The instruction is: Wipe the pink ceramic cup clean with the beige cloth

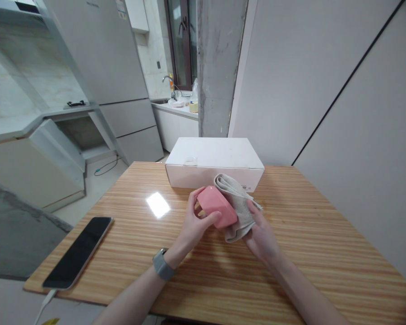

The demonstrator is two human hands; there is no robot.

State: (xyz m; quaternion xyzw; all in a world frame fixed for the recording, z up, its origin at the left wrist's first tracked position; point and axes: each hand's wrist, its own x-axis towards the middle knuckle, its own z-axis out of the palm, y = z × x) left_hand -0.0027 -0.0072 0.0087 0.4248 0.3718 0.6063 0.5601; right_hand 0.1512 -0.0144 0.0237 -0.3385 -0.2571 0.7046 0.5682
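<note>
- Hands meet just in front of the white box [214,162], above the wooden counter [325,253].
- The left hand [194,223] grips a pink bowl [217,206], its fingers [209,220] curled round the rim, thumb on top.
- The right hand [262,234] holds a beige cloth [237,203] against the bowl's far side; its fingers are closed under the cloth's folds.
- A grey watch [162,264] sits on the left wrist.
- A dark phone [78,252], cable attached, lies well left of the box, near the counter's edge.
</note>
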